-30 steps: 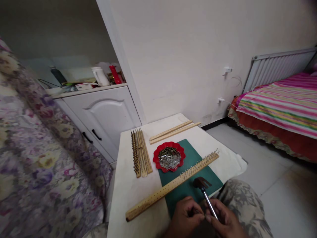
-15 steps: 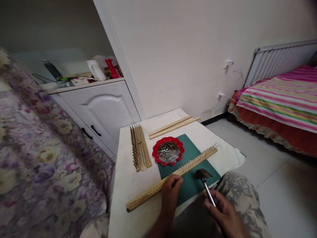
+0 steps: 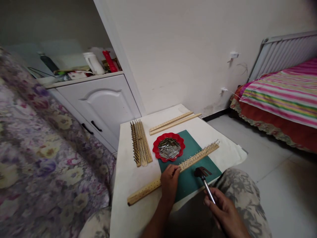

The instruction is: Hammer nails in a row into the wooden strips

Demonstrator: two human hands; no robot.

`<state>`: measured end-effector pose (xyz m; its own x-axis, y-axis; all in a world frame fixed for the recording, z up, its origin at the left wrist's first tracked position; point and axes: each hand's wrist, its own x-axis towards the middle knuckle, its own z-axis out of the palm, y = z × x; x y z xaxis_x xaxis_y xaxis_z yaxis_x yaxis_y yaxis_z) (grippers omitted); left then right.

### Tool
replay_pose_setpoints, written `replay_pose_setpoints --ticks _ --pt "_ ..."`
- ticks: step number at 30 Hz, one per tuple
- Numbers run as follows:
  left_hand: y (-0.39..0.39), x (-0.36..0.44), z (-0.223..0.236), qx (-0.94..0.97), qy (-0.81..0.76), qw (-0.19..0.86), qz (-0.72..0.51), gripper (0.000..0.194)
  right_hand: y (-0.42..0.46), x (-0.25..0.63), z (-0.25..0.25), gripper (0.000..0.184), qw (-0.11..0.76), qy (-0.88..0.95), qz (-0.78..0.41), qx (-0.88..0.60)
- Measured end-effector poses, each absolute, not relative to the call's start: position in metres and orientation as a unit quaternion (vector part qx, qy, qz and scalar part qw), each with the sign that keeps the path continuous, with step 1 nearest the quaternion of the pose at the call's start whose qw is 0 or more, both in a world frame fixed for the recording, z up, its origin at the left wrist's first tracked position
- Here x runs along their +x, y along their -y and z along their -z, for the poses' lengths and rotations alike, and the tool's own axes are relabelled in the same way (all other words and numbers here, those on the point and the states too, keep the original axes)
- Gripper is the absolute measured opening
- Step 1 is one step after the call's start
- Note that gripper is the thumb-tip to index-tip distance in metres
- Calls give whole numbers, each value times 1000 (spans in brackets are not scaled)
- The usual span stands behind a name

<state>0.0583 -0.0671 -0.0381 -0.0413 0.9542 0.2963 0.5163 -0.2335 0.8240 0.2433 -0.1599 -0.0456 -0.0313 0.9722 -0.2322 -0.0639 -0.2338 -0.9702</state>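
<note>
A long wooden strip point(image 3: 145, 192) lies slantwise across the table, its right part bristling with upright nails point(image 3: 198, 155) and its left part showing rows of holes. My left hand point(image 3: 170, 181) lies over the strip's middle, thumb and forefinger pinched together beside the last nails. Whatever those fingertips hold is too small to make out. In my right hand point(image 3: 221, 208) is a claw hammer point(image 3: 206, 186), gripped by its shiny metal handle. The hammer's dark head hovers near the strip, over a green mat point(image 3: 188, 185). A red scalloped bowl point(image 3: 155, 152) full of loose nails stands behind the strip.
Several more wooden strips lie on the white-covered table point(image 3: 138, 218): a nail-studded group point(image 3: 141, 143) at left and a pair point(image 3: 173, 124) at the back. My knee point(image 3: 242, 188) is by the right edge. A cabinet point(image 3: 104, 105) and a floral curtain point(image 3: 49, 158) stand left.
My left fingers have moved slightly forward onto the strip, closer to the nail rows. The hammer stays about where it was in my right hand. The whole view has shifted a little.
</note>
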Motion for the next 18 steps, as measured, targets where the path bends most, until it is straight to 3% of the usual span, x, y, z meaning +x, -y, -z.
replay_pose_setpoints --ticks 18 --pt "68 58 40 672 -570 222 -418 19 161 242 48 33 446 431 -581 -527"
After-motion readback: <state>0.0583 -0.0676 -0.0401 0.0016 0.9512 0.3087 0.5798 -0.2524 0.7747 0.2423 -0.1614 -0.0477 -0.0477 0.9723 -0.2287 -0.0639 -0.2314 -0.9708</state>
